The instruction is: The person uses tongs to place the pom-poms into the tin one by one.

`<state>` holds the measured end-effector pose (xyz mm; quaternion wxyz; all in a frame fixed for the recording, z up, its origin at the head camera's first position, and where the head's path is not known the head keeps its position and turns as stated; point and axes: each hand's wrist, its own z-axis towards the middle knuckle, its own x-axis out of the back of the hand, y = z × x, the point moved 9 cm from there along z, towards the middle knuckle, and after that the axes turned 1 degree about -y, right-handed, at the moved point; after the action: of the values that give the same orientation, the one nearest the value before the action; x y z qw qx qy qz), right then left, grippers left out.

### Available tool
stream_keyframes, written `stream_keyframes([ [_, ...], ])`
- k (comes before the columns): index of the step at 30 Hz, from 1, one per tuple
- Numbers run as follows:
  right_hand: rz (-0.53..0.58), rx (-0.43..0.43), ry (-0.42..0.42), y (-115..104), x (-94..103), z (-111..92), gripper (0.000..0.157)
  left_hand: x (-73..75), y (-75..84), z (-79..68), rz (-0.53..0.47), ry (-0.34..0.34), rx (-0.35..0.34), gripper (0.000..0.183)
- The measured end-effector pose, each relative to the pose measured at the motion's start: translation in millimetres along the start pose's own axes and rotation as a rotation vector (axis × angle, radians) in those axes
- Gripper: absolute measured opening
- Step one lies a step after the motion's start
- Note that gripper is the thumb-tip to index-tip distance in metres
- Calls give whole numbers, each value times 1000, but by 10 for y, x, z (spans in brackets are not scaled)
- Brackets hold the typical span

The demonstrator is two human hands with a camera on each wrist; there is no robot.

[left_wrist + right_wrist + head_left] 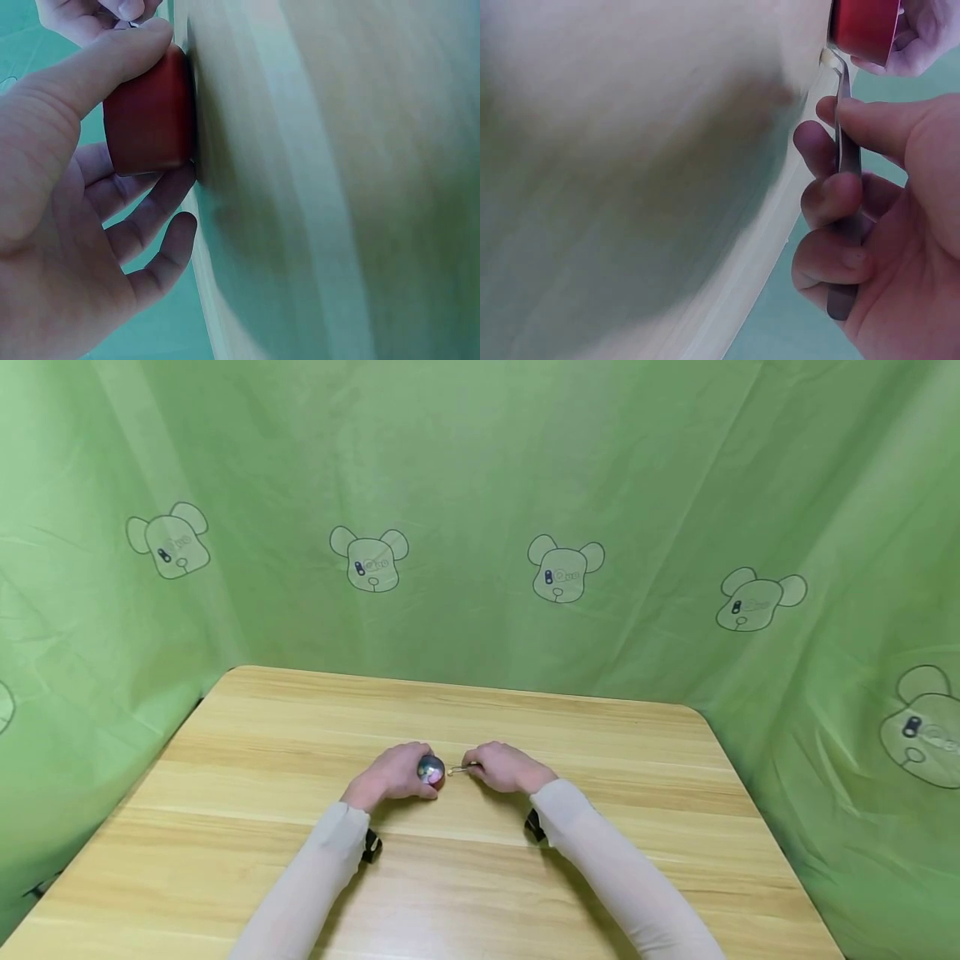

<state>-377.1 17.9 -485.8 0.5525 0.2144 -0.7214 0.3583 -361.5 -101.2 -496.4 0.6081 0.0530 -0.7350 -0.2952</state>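
Near the middle of the table, my left hand (401, 771) grips a small round tin (431, 771) by its side. Its wall is red (150, 116) in the left wrist view, and its top looks shiny and multicoloured from above. Thumb and fingers lie on opposite sides of it, low over the wood. To the right, my right hand (506, 767) holds metal tweezers (847, 161) with a bent tip, fingers curled along their length. A tiny pale yellow piece (826, 57) sits at the tweezers' tip, close beside the tin.
A light wood-grain table (465, 893) with rounded far corners lies under both hands. Green curtains (465, 460) printed with bear heads hang behind and at both sides. Dark wrist cameras show under the pale sleeves (322, 868).
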Motion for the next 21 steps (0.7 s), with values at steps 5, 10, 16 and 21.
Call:
stream_keyframes([
  [5, -8, 8, 12, 1, 22, -22, 18, -9, -6, 2, -3, -1, 4, 53],
  [10, -2, 7, 39, 31, 75, -64, 19, -10, -5, 2, 1, 2, 2, 52],
  [16, 33, -7, 62, 78, 158, -128, 20, -6, 5, -8, -10, -1, 8, 52],
  [21, 41, -3, 79, 74, 240, -177, 19, 3, 18, -14, -7, 1, 6, 53],
])
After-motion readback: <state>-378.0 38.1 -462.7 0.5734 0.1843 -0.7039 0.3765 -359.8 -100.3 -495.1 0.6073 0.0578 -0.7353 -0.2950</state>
